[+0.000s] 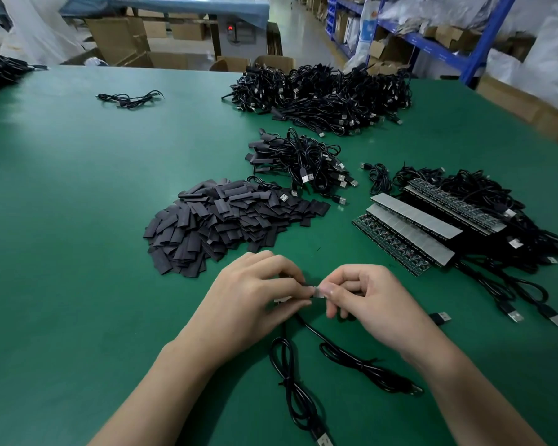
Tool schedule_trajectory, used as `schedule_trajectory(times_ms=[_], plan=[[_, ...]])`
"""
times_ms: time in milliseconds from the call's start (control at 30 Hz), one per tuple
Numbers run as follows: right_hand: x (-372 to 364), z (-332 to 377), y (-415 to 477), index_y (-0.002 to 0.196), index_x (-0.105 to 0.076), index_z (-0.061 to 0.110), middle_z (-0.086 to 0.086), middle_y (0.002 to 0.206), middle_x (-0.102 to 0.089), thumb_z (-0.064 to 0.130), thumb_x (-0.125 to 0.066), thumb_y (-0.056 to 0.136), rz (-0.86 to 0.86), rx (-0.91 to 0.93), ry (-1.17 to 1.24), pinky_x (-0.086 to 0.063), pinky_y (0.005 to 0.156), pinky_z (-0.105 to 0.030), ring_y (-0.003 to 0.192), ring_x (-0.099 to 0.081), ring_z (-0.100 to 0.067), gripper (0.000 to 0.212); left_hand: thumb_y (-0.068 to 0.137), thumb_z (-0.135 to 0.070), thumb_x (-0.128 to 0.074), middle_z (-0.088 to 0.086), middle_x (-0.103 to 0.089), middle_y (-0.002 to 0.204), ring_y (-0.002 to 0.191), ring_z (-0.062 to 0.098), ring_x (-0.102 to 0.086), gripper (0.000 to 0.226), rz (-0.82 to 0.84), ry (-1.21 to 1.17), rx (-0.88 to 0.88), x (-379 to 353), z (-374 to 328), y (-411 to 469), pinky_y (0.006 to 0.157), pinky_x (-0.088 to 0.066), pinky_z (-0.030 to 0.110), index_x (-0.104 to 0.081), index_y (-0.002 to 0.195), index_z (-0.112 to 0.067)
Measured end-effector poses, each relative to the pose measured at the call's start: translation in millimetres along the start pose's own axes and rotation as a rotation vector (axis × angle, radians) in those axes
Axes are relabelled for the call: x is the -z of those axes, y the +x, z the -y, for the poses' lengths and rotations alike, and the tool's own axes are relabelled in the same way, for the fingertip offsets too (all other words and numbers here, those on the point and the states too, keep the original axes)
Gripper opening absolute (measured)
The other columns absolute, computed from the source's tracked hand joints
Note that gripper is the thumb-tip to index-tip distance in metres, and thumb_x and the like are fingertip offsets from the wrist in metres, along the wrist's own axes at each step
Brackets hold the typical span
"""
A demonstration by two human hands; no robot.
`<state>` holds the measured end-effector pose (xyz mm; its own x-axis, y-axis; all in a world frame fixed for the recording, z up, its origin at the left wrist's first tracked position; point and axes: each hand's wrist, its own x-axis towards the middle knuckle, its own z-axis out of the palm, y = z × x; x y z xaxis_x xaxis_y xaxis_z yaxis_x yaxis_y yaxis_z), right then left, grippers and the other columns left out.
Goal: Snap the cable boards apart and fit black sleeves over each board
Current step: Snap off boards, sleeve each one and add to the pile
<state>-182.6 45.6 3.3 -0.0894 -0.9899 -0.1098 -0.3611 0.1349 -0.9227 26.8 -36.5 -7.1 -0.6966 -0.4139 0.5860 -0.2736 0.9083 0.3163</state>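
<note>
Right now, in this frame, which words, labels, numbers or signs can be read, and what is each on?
None can be read with confidence.
Red display on the unit under the far table: lit digits, too blurred to read.
Blue-and-white sheet by the shelving: print too small.
Cardboard boxes: no legible print.
Board strips and the held board piece: nothing legible.

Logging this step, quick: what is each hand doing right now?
Left hand: pinches one end of the small cable board.
Right hand: pinches its other end.
</note>
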Motion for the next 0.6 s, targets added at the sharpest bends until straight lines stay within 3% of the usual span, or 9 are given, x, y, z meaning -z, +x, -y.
schedule_trajectory(times_ms=[167,467,600], plan=[[1.4,1.5,-1.4,0.089,-0.074,0.033,0.001,0.073,-0.076,0.028,-0.066,0.098,-0.008,0.028,0.041,-0.049,0.065,-0.016,0.064,-0.059,-0.005,0.013,0.092,-0.032,-0.078,-0.011,-0.070,0.099,0.088,0.011,-0.067,0.022,-0.084,-0.065,0.122,1.0,-0.4,-2.9,0.077,-0.055,0.035,-0.076,0.112,-0.023],[-2.3,2.4,-2.1,0.086,-0.073,0.030,0.000,0.072,-0.076,0.038,-0.064,0.090,-0.002,0.045,0.057,-0.049,0.065,-0.017,0.063,-0.059,-0.006,0.013,0.091,-0.032,-0.078,-0.011,-0.071,0.091,0.081,0.012,-0.065,0.015,-0.075,0.003,0.054,2.2,-1.7,-1.4,0.074,-0.054,0.032,-0.080,0.102,-0.022],[-3.5,1.8,-2.0,0.086,-0.073,0.028,-0.001,0.073,-0.077,0.032,-0.066,0.094,0.021,0.034,0.066,-0.049,0.066,-0.017,0.063,-0.060,-0.006,0.012,0.091,-0.032,-0.079,-0.012,-0.071,0.091,0.081,0.011,-0.065,0.014,-0.063,-0.015,0.047,1.8,-0.5,-1.7,0.075,-0.055,0.032,-0.080,0.102,-0.022]])
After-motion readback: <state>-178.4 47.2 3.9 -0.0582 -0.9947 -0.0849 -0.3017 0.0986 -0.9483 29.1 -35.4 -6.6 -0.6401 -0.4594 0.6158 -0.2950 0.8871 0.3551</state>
